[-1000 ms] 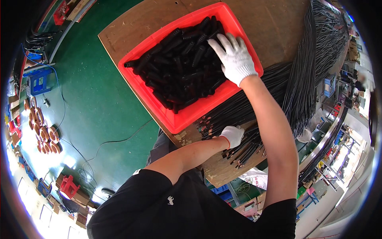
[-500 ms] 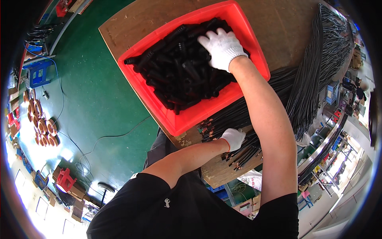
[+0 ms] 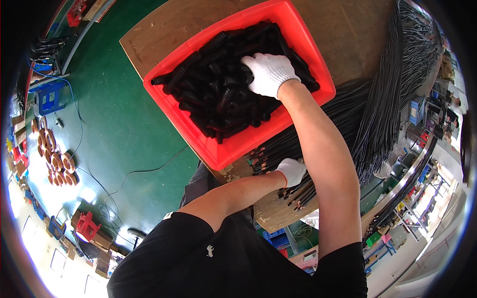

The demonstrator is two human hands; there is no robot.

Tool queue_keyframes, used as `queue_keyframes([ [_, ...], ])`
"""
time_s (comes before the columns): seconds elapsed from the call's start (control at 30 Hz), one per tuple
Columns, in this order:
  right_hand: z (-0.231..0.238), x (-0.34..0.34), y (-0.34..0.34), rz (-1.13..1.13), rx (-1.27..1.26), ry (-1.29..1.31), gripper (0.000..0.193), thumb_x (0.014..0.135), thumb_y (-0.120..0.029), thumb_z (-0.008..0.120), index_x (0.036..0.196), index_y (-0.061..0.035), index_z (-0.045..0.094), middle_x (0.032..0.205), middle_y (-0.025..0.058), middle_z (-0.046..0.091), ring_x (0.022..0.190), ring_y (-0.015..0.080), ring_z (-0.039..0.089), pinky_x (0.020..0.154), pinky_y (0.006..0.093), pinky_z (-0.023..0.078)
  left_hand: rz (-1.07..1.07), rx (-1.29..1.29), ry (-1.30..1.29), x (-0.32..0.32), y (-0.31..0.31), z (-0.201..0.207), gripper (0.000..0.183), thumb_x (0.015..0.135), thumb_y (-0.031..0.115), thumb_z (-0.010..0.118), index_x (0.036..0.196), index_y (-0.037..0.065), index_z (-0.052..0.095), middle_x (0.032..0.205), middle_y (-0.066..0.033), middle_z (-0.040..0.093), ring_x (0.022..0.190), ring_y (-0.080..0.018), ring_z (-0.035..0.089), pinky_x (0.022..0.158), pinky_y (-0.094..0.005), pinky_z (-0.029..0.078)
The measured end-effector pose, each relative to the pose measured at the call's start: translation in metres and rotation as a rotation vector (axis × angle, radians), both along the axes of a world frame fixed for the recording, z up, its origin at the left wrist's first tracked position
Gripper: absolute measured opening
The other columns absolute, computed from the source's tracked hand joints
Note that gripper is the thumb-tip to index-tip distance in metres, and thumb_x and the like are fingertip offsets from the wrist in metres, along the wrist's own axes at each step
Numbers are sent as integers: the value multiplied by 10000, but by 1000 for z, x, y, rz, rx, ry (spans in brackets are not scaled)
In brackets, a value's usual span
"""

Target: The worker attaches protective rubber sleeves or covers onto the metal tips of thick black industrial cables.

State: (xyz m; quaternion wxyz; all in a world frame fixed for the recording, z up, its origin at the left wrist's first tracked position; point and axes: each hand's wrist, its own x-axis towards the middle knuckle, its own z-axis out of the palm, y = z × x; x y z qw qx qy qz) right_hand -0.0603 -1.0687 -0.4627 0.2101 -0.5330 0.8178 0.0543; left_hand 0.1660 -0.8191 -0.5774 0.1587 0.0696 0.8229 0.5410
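Note:
A red plastic tray (image 3: 233,149) on a wooden table (image 3: 348,25) is filled with short black tubes (image 3: 213,94). My right hand (image 3: 268,74), in a white glove, lies in the middle of the pile with its fingers curled around some tubes. My left hand (image 3: 290,171), also gloved, grips a bundle of long black cables (image 3: 377,99) close to their ends (image 3: 263,159) at the table's near edge, just below the tray. The cables fan out to the right across the table.
A green floor (image 3: 114,124) lies left of the table, with a blue stool (image 3: 49,99), several brown reels (image 3: 57,161), a red stool (image 3: 87,226) and a loose cord (image 3: 134,174). Cluttered shelving (image 3: 422,164) stands at the right.
My right hand has moved from the tray's right rim to the left, into the middle of the black tubes. My left hand has stayed on the cable bundle.

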Motion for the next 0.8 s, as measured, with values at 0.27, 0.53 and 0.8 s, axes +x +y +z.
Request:
queue_keyframes([
  [0.27,22,10,20,-176,9,-135,420,820,-311,757,1226,-204,742,1114,121,760,1034,360,758,851,500,620,-67,82,-149,-10,-16,18,272,948,165,602,1123,-18,702,948,-258,753,791,-421,765,656,-556,581],
  [0.53,55,32,66,-348,-692,-385,402,761,-65,855,1123,-95,685,1030,76,736,928,265,744,850,379,600,-145,-47,-151,-13,-31,29,250,979,210,587,1026,18,740,891,-264,759,806,-454,755,702,-590,580],
  [0.8,116,105,191,-1200,-979,-979,541,798,48,806,1303,-42,634,1062,52,675,936,169,711,821,332,624,-51,57,-171,-10,-20,-64,435,974,332,594,1159,-23,763,1116,-299,762,1129,-450,735,958,-528,567],
])
